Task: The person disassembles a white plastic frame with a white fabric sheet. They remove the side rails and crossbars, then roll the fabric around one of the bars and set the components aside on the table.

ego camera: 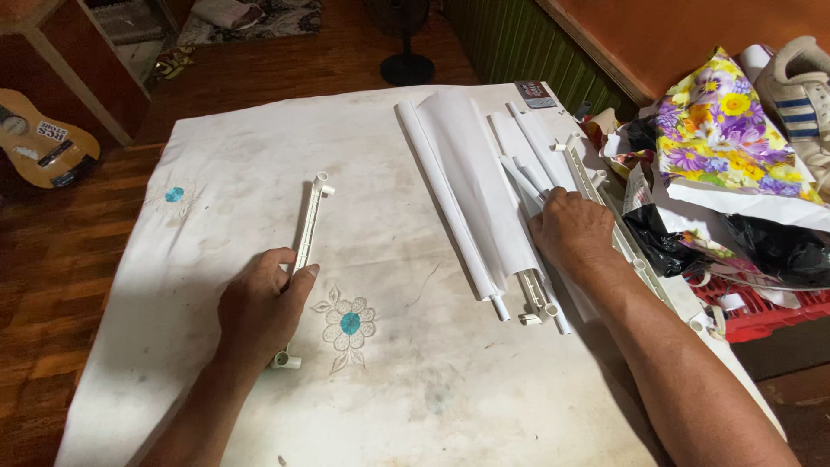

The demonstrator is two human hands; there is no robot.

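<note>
My left hand (259, 303) rests on a long white plastic frame rail (308, 220) with small tube ends, which lies on the white cloth (389, 380) at the left. My right hand (572, 227) lies palm down on a pile of white rolled sheets and white tubes (471, 173) at the right of the cloth; its fingers touch thin white tubes at the top of the pile. More white plastic rails (596, 186) with tube fittings lie along the cloth's right edge. Whether the right hand's fingers close around a tube is hidden.
The cloth bears an embroidered flower (347, 324). At the right sit a flowered bag (722, 130), a sports shoe (804, 91), black bags and a red crate (761, 316). A small guitar (39, 138) and a fan base (406, 67) stand on the wooden floor.
</note>
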